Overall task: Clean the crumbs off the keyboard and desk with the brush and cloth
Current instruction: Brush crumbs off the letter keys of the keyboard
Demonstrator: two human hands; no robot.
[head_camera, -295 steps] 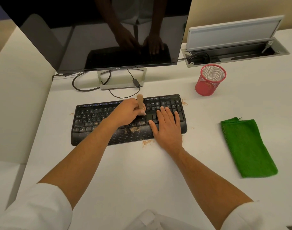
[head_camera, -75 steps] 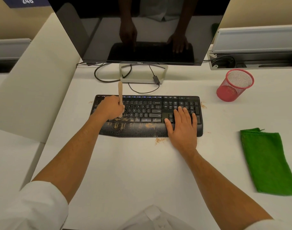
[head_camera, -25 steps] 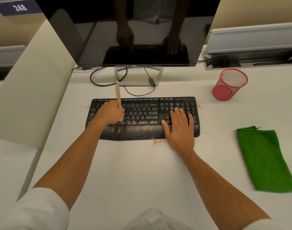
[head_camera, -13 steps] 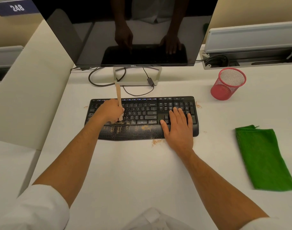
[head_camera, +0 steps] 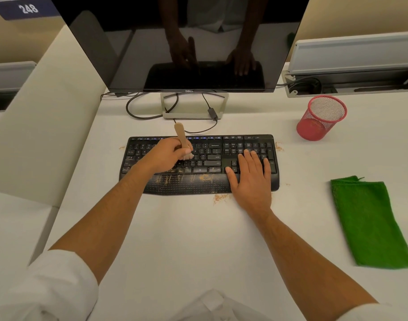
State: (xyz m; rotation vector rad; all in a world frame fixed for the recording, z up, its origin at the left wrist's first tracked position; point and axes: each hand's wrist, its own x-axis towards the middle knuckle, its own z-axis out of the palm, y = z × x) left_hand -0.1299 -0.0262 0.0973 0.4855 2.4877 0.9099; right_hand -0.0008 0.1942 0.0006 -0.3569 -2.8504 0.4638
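A black keyboard (head_camera: pixel 212 158) lies on the white desk (head_camera: pixel 198 239) in front of the monitor. My left hand (head_camera: pixel 166 154) grips a wooden-handled brush (head_camera: pixel 181 137), its pale bristles down on the keys left of centre. My right hand (head_camera: pixel 251 177) lies flat with straight fingers on the keyboard's right end. Brown crumbs (head_camera: pixel 186 178) streak the wrist rest. More crumbs sit on the desk (head_camera: pixel 220 197) just below the keyboard and at its right top corner (head_camera: pixel 279 147). A green cloth (head_camera: pixel 369 223) lies folded on the desk at the right.
A dark monitor (head_camera: pixel 186 42) on a silver stand (head_camera: pixel 193 105) rises behind the keyboard, with cables (head_camera: pixel 140 112) looped at its base. A red mesh cup (head_camera: pixel 321 117) stands at the back right. A white divider panel (head_camera: pixel 43 112) borders the desk's left side.
My left hand has carried the brush rightward along the keys, from the left end toward the middle. My right hand has stayed on the keyboard's right end.
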